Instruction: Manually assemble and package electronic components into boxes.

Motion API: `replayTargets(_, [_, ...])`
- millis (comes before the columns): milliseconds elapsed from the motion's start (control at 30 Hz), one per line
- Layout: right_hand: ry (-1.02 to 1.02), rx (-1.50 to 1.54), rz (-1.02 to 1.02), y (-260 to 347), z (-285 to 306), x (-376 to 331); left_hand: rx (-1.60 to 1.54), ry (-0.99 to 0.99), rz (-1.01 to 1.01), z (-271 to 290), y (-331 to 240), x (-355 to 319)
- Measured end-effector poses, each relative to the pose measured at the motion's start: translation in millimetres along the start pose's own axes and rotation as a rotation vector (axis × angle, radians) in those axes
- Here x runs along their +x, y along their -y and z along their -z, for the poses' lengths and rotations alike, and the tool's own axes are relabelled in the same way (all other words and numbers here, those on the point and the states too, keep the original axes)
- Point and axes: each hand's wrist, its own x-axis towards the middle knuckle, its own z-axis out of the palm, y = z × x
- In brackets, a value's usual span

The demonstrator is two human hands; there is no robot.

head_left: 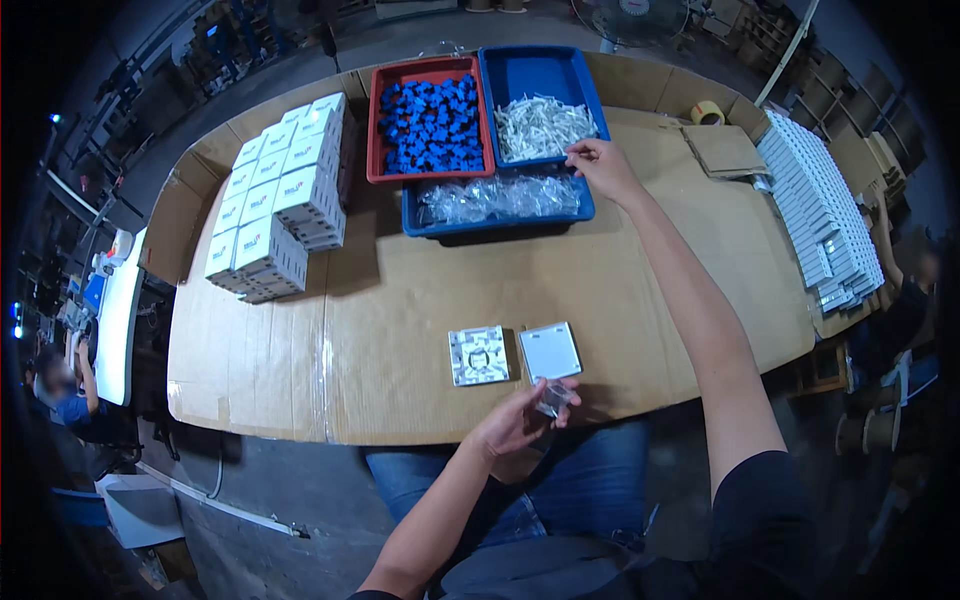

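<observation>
Left hand (512, 422) grips clear plastic piece (554, 398) near white plate (550, 350). Right hand (603, 168) at corner of blue tray (535, 75), slivers (543, 128) beside; I can't tell if pinching any. Loose left hold could drop piece; tangled slivers might spill.

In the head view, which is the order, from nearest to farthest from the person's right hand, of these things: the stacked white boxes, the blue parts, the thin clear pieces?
1. Thin clear pieces: in the upper blue tray, just left of the right hand.
2. Blue parts: in the red tray, farther left.
3. Stacked white boxes: left of both trays.
</observation>
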Motion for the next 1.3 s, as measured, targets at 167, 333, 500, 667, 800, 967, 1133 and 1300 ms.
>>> replayTargets(167, [-0.28,-0.45,0.076,-18.6,14.2,66.6,-0.027,0.033,0.029,3.9,2.6,6.7])
replayTargets(333, [-0.327,-0.628,0.123,-19.4,11.5,106.9,-0.133,0.025,0.081,-2.4,-3.2,3.8])
replayTargets(500, [-0.273,-0.779,0.118,-31.3,7.0,128.8,-0.195,0.011,0.114,-5.5,-6.6,7.1])
replayTargets(667, [-0.272,-0.75,0.032,-33.6,-6.0,134.9,-0.221,0.03,0.093,1.6,-3.5,8.9])
replayTargets(800, [-0.345,-0.703,0.083,-48.6,1.9,141.5,-0.212,0.0,0.106,-3.6,-6.9,11.0])
replayTargets(967, [-0.434,-0.227,-0.003,-39.7,21.7,130.5,-0.195,0.034,0.114,-4.8,-7.0,14.6])
replayTargets(1133, [-0.085,0.985,-0.128,56.4,7.9,54.2,-0.024,-0.042,0.094,-8.3,-14.1,1.6])
replayTargets(1300, [0.048,1.268,-0.011,95.4,14.2,-35.0,-0.068,-0.01,0.075,-1.4,1.2,1.6])
